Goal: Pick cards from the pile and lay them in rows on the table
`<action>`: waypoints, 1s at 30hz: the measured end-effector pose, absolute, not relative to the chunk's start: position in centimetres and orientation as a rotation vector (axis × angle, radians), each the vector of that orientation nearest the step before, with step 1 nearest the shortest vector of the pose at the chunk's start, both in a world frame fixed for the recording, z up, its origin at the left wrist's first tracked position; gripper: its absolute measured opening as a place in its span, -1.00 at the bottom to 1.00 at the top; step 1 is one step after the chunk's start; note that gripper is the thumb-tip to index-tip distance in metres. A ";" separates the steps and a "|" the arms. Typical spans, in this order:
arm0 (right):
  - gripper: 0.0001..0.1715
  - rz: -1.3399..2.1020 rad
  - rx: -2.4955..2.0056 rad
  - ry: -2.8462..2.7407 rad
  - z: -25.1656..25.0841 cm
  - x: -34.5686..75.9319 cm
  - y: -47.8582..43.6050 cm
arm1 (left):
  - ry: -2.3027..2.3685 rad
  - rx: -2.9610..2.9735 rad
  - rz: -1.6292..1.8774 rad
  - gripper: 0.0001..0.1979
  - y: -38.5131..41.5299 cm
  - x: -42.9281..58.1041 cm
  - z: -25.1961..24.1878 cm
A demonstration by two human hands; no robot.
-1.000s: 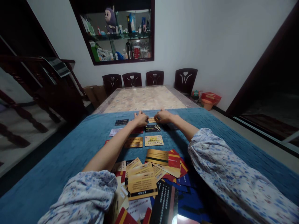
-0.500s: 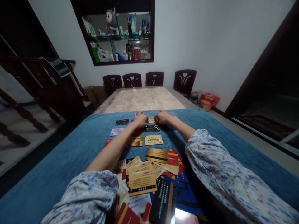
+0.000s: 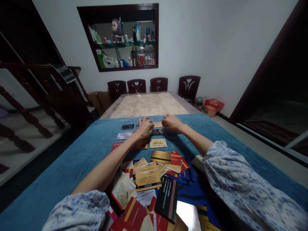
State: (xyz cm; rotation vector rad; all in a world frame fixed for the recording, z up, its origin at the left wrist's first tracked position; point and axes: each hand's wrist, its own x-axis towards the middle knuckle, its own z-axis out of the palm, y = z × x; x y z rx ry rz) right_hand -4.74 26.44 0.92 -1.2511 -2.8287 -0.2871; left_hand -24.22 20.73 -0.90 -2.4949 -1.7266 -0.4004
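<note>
Both my arms reach forward over a blue cloth (image 3: pixel 72 160) on a table. My left hand (image 3: pixel 144 129) hovers with fingers curled above the far rows of cards, just left of a gold card (image 3: pixel 158 124). My right hand (image 3: pixel 170 122) is closed in a loose fist beside that gold card's right end; whether it holds anything is hidden. Cards lie in neat rows: a dark card (image 3: pixel 127 126), a pale card (image 3: pixel 124 135), a red card (image 3: pixel 117 146), a yellow card (image 3: pixel 158 143). A loose heap of gold, red, black and blue cards (image 3: pixel 154 179) lies close to me.
Beyond the cloth the patterned tabletop (image 3: pixel 146 104) runs to several dark chairs (image 3: pixel 158 84) at the wall. A wall niche (image 3: pixel 122 38) holds bottles and a purple plush toy. A wooden stair rail (image 3: pixel 36 93) is at left, a red basin (image 3: pixel 213 105) on the floor at right.
My left hand has drawn back slightly toward me and lifted from the far row. The camera has tilted, showing more of the near card heap. My right hand has barely moved.
</note>
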 end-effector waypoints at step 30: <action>-0.70 -0.062 -1.087 -2.834 -0.2 -1.8 10.5 | -1.745 -2.539 -0.280 -0.74 5.8 -21.2 -1.5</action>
